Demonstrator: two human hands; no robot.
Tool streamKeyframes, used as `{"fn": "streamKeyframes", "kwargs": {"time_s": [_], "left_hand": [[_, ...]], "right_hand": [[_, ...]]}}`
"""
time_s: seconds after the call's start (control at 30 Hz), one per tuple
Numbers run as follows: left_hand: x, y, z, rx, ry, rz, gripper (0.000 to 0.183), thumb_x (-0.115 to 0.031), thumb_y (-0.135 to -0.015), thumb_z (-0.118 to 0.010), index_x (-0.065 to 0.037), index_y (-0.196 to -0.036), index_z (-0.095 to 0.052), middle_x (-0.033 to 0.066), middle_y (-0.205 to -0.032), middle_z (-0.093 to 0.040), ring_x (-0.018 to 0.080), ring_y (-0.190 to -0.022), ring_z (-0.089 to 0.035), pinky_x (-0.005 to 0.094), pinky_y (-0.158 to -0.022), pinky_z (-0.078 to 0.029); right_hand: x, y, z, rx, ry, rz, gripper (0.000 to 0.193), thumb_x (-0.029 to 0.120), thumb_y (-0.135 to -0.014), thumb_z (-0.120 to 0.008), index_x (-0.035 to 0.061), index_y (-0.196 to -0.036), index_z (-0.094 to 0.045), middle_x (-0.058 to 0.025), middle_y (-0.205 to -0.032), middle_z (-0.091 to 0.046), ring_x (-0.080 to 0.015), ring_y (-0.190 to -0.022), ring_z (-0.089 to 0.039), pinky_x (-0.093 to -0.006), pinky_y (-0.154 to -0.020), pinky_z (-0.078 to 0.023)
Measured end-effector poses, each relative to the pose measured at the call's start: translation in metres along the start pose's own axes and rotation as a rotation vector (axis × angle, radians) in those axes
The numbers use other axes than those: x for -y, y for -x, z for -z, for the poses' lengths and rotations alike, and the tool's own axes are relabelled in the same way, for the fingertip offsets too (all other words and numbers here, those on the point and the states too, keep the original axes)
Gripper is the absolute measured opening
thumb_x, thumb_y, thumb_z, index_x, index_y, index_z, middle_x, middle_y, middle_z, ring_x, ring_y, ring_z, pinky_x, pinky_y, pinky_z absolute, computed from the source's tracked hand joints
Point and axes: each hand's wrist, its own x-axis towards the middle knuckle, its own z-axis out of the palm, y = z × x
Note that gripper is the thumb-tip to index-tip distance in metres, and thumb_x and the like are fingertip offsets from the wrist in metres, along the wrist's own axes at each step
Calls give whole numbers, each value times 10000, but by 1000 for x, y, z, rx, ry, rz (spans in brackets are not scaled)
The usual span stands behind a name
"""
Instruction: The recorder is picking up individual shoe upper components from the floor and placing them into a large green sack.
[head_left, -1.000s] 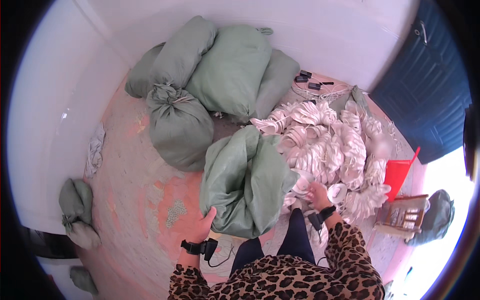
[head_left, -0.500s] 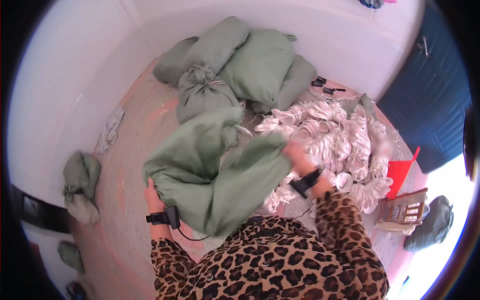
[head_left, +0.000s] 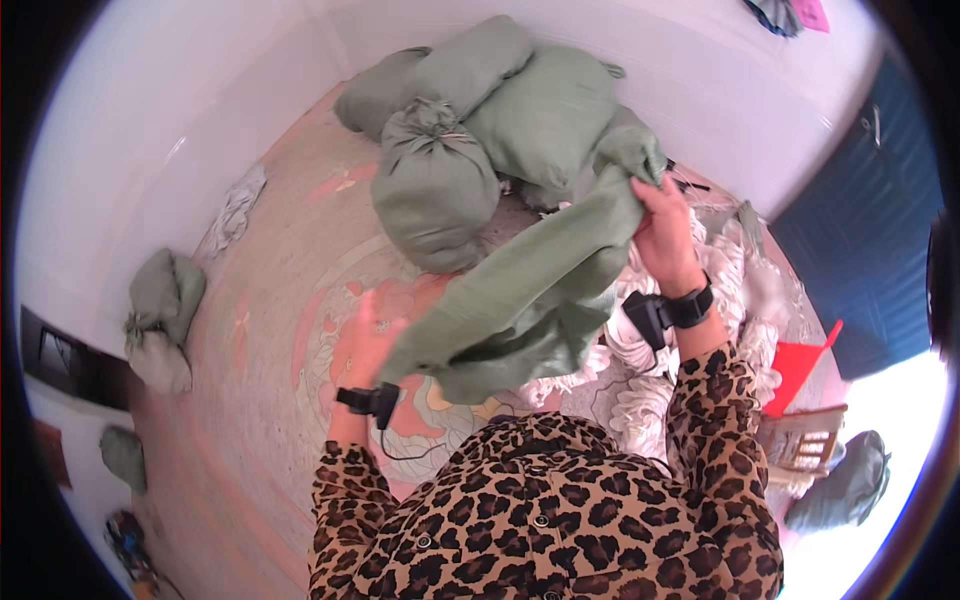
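Observation:
A limp green woven sack [head_left: 530,285] stretches slantwise in front of me, its far end raised to the right. At that end my right hand [head_left: 665,225] is closed on the bunched cloth. Beside the sack's near left end is my left hand [head_left: 365,340], somewhat blurred, with fingers stretched out and apart. Whether it touches the cloth is hard to tell. Under and behind the sack, a heap of white bundled goods [head_left: 735,265] lies on the floor, partly covered by the cloth and my right arm. Both wrists carry black strapped devices.
Full green sacks [head_left: 545,115] are piled by the far wall, with a tied sack [head_left: 435,190] in front. To the right are a red dustpan-like object [head_left: 800,368], a small wooden chair [head_left: 803,440] and a blue door [head_left: 860,220]. More sacks [head_left: 165,295] stand at left.
My right hand has lifted its end of the sack away and to the right. My left hand, earlier gripping the sack's left edge, has shifted rightward and its fingers have opened.

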Motion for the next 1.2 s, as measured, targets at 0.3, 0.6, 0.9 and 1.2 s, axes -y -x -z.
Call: {"fn": "streamKeyframes", "kwargs": {"time_s": [0.3, 0.6, 0.9, 1.2], "left_hand": [[-100, 23, -95, 489, 112, 193, 541, -315, -749, -578, 7, -1140, -388, 138, -960, -524, 222, -748, -547, 338, -658, -460], [-157, -72, -63, 18, 902, -370, 261, -119, -755, -557, -6, -973, -467, 111, -846, -547, 206, -602, -541, 315, -503, -473], [-228, -34, -28, 419, 606, -450, 504, -163, -779, -558, -33, -1196, -306, 124, -1130, -418, 197, -977, -471, 332, -801, -420], [37, 61, 35, 383, -487, -182, 747, -165, -576, -699, -75, -1216, -323, 178, -1147, -426, 313, -1017, -435, 378, -839, -377]], "right_hand": [[-25, -5, -106, 361, -37, -54, 316, 71, -796, -496, 23, -1090, -392, -64, -993, -522, -133, -868, -533, -274, -745, -447], [-93, 101, -17, 520, 1219, 305, 681, 96, -688, -628, -39, -1230, -237, -179, -1159, -413, -250, -1072, -418, -329, -878, -340], [-81, 15, -58, 106, 120, -240, 185, 161, -837, -464, 20, -954, -484, -45, -809, -559, -175, -649, -551, -318, -590, -470], [-10, -49, -38, 169, -247, -354, 183, 156, -872, -374, 0, -948, -433, -115, -882, -544, -178, -679, -531, -389, -739, -445]]}}
